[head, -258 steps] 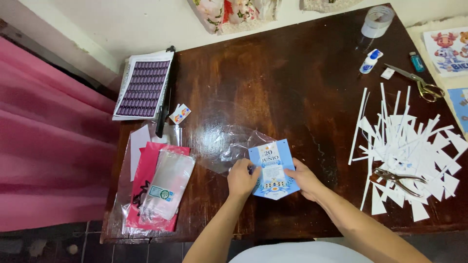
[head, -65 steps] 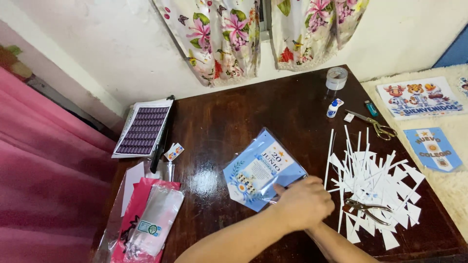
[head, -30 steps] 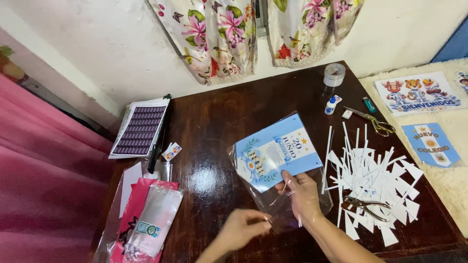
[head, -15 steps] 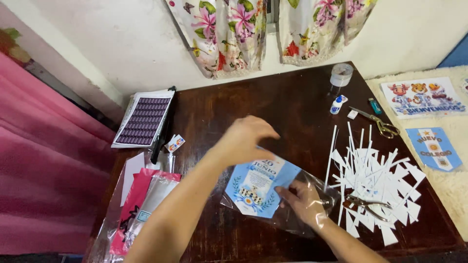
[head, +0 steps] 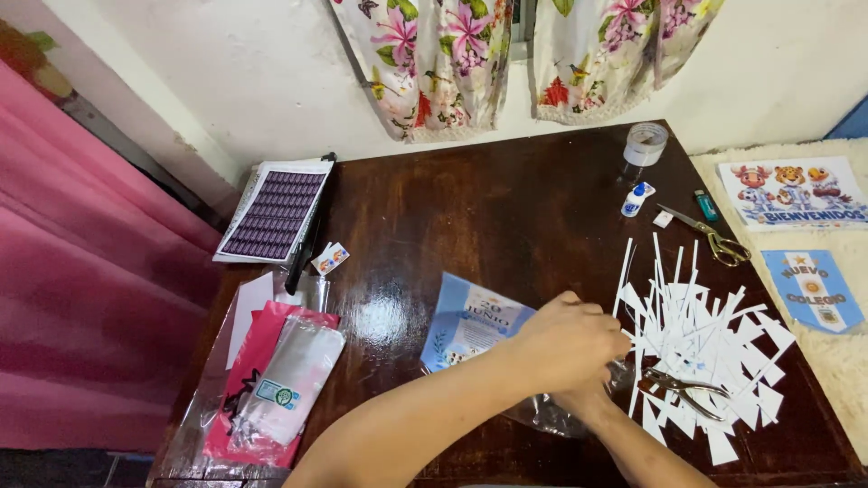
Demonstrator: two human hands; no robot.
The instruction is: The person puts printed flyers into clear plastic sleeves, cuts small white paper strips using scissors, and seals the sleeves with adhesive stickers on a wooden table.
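Half a second ago the left hand (head: 568, 342) was raised over the middle of the bench; it has now come down onto the right hand (head: 588, 398) at the near edge, covering it. Both rest on the blue printed card (head: 470, 325) in its clear plastic sleeve (head: 542, 416); I cannot tell whether either grip is closed on it.

The dark wooden bench (head: 470, 208) stands against a white wall with floral curtains (head: 434, 54) at the far side and a pink drape (head: 81, 307) at left. Right of the hands lies a heap of white paper strips (head: 705, 334) with pliers (head: 687, 390) on it; far right, scissors (head: 719, 239), a glue bottle (head: 634, 200) and a tape roll (head: 646, 143). A purple sticker sheet (head: 276, 212) lies far left, pink packets (head: 267, 380) near left.
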